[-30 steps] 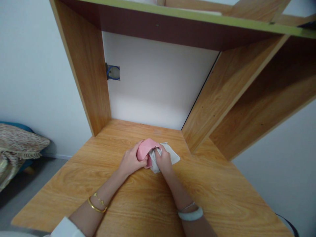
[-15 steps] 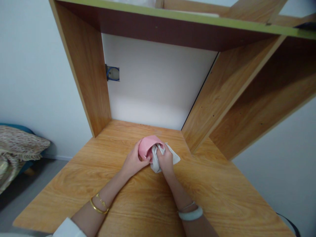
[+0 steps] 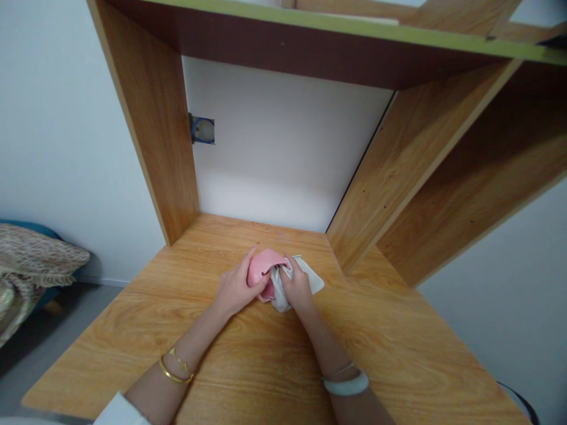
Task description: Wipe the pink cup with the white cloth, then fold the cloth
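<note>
My left hand (image 3: 235,288) is wrapped round the side of a pink, hollow, bowl-like container (image 3: 266,260), its thumb at the rim. The container is tilted, with its opening toward me and to the right; a small notch or hole shows near the rim. In my right hand (image 3: 297,287) is a bunched white cloth (image 3: 280,294), pushed against the rim and partly inside the opening. One flat corner of the cloth spreads out to the right, beyond my fingers. Both hands are low over the wooden desktop (image 3: 248,366). My right fingertips are partly hidden by the cloth and rim.
Wooden side panels (image 3: 146,136) and a slanting divider (image 3: 420,159) flank a white back panel (image 3: 283,141). An open socket box (image 3: 204,130) with a blue wire is set in it. Overhead runs a shelf with a green edge (image 3: 310,26). A patterned blanket (image 3: 35,254) lies at left.
The pink container has turned in my left hand, bringing the notch upward and more of its lower rim into view. My left fingers have shifted on it; the cloth stays at the opening.
</note>
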A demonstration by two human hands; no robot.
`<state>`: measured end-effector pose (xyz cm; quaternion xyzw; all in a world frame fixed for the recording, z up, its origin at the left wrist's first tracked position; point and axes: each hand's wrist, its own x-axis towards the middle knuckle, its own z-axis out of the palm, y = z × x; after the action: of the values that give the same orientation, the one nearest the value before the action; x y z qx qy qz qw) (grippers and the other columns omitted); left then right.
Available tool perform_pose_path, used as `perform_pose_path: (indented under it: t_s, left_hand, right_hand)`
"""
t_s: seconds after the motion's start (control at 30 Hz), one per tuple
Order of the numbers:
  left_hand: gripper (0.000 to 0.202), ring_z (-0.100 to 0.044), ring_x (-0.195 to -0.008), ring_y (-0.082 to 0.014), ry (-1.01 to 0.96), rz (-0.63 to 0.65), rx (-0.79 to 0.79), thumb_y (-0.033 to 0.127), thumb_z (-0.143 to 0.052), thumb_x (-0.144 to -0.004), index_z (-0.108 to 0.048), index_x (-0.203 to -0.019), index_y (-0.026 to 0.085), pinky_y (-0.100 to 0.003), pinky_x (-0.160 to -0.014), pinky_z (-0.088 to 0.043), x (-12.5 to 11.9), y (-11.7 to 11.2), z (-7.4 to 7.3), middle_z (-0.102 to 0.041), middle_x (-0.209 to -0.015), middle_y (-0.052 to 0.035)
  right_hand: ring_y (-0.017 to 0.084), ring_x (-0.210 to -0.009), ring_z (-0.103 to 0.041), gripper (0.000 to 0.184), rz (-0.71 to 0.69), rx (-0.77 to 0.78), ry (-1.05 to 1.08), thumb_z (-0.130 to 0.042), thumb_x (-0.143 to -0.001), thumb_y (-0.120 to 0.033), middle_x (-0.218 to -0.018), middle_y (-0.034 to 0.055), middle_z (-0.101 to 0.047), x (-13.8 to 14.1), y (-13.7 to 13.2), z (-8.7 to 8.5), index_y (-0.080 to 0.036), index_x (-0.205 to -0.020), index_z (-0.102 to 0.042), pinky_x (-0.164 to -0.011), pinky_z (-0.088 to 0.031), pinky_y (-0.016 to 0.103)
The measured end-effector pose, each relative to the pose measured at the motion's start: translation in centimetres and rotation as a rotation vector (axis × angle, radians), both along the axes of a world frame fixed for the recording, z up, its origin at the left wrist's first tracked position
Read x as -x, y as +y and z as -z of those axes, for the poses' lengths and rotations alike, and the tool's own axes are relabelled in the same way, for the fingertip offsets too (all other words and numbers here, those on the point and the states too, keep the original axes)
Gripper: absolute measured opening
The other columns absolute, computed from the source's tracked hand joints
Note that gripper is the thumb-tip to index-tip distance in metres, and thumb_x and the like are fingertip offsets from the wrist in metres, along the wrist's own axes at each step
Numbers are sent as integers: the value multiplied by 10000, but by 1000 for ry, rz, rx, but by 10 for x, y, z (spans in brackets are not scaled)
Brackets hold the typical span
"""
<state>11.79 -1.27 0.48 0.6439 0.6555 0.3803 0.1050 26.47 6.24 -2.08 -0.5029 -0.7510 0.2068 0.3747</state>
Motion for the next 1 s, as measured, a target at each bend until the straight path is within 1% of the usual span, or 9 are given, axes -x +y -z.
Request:
perform_pose_path:
  t_s: [0.2,0.33,0.43,0.53,0.63,0.7,0.8,0.9,1.0]
  left_hand:
    - [905,-435,-1171,-299,-95,62,-9,516,-583,-712,-98,-1396,176,-398,-917,-387,-2,3,4,-365,-1356,-152]
    - [841,-454,-1158,-248,-189,119,-83,425,-588,-734,-122,-1385,169,-356,-933,-387,-7,5,9,-360,-1360,-139]
    - [740,-519,-1076,-223,-215,72,-95,377,-580,-730,-238,-1353,171,-331,-899,-418,-5,4,7,-475,-1271,-108]
    - [669,-553,-1026,-233,-109,0,-45,346,-573,-710,-337,-1323,217,-342,-892,-421,-1,1,2,-553,-1196,-70]
    - [684,-579,-983,-242,16,-2,-13,340,-584,-673,-365,-1315,252,-344,-871,-432,2,-3,-2,-583,-1162,-50]
    - [702,-593,-954,-239,56,9,-15,353,-587,-662,-360,-1319,255,-337,-852,-443,2,-4,-2,-593,-1151,-43]
    - [692,-605,-922,-231,80,-9,-15,370,-579,-678,-356,-1323,256,-325,-830,-451,0,-3,-1,-600,-1139,-39]
    - [633,-612,-899,-222,67,-47,-1,399,-542,-735,-355,-1323,262,-320,-812,-453,0,-1,-1,-598,-1142,-38]
    - [643,-605,-913,-225,2,-77,-3,454,-485,-790,-273,-1360,244,-334,-807,-450,2,1,0,-597,-1128,-54]
  right_hand:
    - [213,-903,-590,347,29,78,246,-415,-780,-311,-970,99,-649,3,4,10,-147,-1051,-558,-785,-435,311]
    - [206,-872,-596,335,39,97,294,-416,-772,-326,-942,95,-650,5,4,8,-143,-1011,-563,-762,-438,293]
    - [199,-871,-595,427,67,48,238,-458,-753,-316,-972,92,-645,4,3,1,-144,-1140,-508,-741,-437,269]
    - [217,-787,-610,524,137,21,28,-497,-745,-330,-895,88,-661,2,0,-6,-159,-1238,-446,-672,-432,272]
    - [229,-731,-616,537,149,17,-179,-507,-754,-340,-814,78,-669,0,-2,-10,-186,-1263,-433,-632,-416,275]
    - [230,-750,-619,528,126,17,-244,-494,-769,-337,-820,75,-670,-1,-3,-11,-200,-1274,-422,-636,-414,273]
    - [227,-808,-619,503,84,33,-234,-465,-793,-317,-893,75,-667,-1,-2,-9,-210,-1281,-409,-671,-423,277]
    - [221,-892,-602,496,51,46,-111,-454,-800,-288,-981,84,-650,1,-1,-4,-196,-1284,-398,-729,-430,281]
    - [219,-952,-579,488,54,51,20,-451,-795,-264,-1019,96,-636,2,0,1,-172,-1272,-405,-774,-431,286]
